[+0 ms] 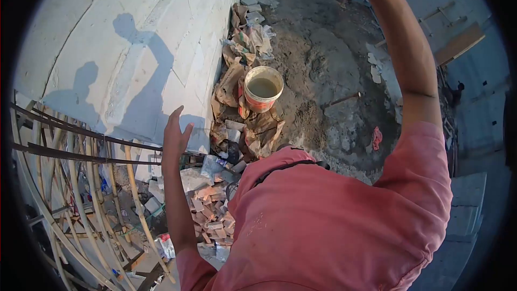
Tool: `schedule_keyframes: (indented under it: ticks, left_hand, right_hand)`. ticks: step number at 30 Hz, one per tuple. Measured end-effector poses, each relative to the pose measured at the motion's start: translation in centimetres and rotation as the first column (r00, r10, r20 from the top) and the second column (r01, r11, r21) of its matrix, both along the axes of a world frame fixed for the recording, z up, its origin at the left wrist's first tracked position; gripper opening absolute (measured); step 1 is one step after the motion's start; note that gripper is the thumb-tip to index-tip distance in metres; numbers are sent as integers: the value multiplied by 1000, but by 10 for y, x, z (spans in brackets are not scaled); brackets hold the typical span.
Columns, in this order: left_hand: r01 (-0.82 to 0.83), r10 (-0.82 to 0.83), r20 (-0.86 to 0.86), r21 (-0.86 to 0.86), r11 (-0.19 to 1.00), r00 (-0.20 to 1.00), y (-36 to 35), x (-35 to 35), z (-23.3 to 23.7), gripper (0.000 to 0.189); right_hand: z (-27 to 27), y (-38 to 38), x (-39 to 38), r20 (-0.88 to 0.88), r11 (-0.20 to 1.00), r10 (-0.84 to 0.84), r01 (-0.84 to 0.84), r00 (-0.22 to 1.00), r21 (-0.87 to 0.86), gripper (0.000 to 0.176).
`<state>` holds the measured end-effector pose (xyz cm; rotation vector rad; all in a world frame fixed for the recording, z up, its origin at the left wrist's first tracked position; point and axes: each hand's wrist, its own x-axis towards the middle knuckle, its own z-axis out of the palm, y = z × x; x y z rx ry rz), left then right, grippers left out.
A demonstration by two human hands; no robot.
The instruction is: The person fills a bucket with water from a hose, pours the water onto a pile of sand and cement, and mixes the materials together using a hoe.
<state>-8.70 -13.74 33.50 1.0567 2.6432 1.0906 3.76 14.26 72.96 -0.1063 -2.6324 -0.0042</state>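
Observation:
My left hand (177,132) is raised near the pale block wall (199,37), its thumb apart from the fingers and nothing in it. Dark metal bars (81,153) run behind my left wrist; whether they touch it cannot be told. My right arm reaches up past the top edge, so that hand is out of sight. Ahead of my pink shirt stands a white and red bucket (260,103) with murky liquid inside, among torn paper sacks (229,83).
Bamboo poles (137,205) lean at the lower left. Broken bricks (215,223) are piled beside them. Wet grey mortar (328,64) covers the ground beyond the bucket, with a stick-like tool (343,98) and a pink scrap (377,138) on it. A wooden board (459,44) is at right.

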Motion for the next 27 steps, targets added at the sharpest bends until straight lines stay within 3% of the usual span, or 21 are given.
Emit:
schedule_keyframes:
  ticks: [2, 4, 5, 7, 8, 9, 10, 12, 13, 14, 16, 18, 19, 20, 21, 22, 23, 24, 25, 26, 27]
  left_hand:
    - [16, 3, -238, 76, 997, 971, 31, -31, 47, 54]
    - [-20, 44, -321, 79, 997, 946, 52, -56, 76, 55]
    - [1, 43, -350, 124, 992, 936, 60, -67, 83, 54]
    - [61, -10, -357, 133, 989, 934, 76, -88, 76, 53]
    - [61, -3, -410, 130, 990, 912, 78, -98, 70, 53]
    - [53, 14, -468, 130, 990, 884, 78, -108, 67, 54]
    - [77, -22, -467, 100, 992, 884, 77, -121, 62, 54]
    - [-12, 13, -666, 6, 1000, 746, 81, -142, 51, 56]
    - [-96, 34, -718, -45, 994, 695, 86, -152, 45, 56]
    - [-179, 51, -769, -82, 980, 637, 92, -160, 39, 55]
    - [-448, 85, -881, -152, 881, 466, 109, -175, 25, 51]
    - [-605, 143, -939, -81, 792, 314, 131, -185, 11, 52]
    - [-831, 42, -945, -264, 489, 325, 152, -181, 20, 55]
    - [-925, -20, -929, -370, 86, 370, 167, -170, 20, 57]
    - [-792, -24, -988, -136, 595, 152, 129, -197, -5, 61]
    - [-927, -64, -968, -251, 277, 243, 147, -184, 0, 63]
    - [-937, -83, -934, -342, -63, 347, 170, -178, 7, 65]
    - [-938, -108, -934, -330, -108, 341, 167, -185, 2, 68]
    - [-904, -93, -918, -354, -238, 384, 185, -179, 7, 70]
    - [-905, -136, -910, -354, -235, 392, 186, -181, 17, 70]
    - [-889, -122, -904, -367, -274, 411, 183, -185, 17, 71]
  right_hand:
    - [-30, 30, -1, 66, 996, 86, -85, 994, -27, 24]
    - [-112, 72, -7, -15, 973, 206, -206, 979, -107, 40]
    - [-156, 90, 3, 49, 951, 207, -189, 977, -244, 33]
    - [-258, 119, 42, 371, 904, 70, 99, 926, -417, 19]
    - [-318, 130, 77, 473, 862, 55, 198, 879, -467, 44]
    - [-345, 126, 108, 769, 759, 44, 479, 638, -441, 76]
    - [-431, 139, 154, 809, 749, 94, 494, 580, -441, 90]
    - [-500, 125, 222, 937, 467, 148, 813, 316, -347, 98]
    - [-493, 109, 232, 934, 105, 157, 935, 322, -340, 95]
    - [-482, 96, 240, 931, -270, 163, 922, 327, -277, 92]
    - [-573, 84, 287, 726, -668, 67, 571, 685, -477, 95]
    - [-641, 89, 318, 534, -440, 41, 495, 844, -749, 85]
    - [-630, 105, 307, 611, -459, 55, 564, 790, -687, 84]
    - [-616, 140, 294, 685, -454, 68, 634, 726, -626, 82]
    - [-641, 174, 295, 764, -381, 136, 745, 631, -548, 80]
    - [-669, 207, 292, 829, -314, 186, 831, 527, -458, 79]
    - [-618, 265, 270, 831, -598, 264, 759, 489, -257, 83]
    - [-646, 323, 281, 724, -401, 515, 876, 459, -270, 85]
    - [-651, 367, 294, 862, -182, 257, 898, 437, -401, 82]
    - [-691, 421, 311, 938, 104, 76, 933, 338, -345, 81]
    - [-682, 475, 308, 976, 58, -101, 981, 192, -187, 71]
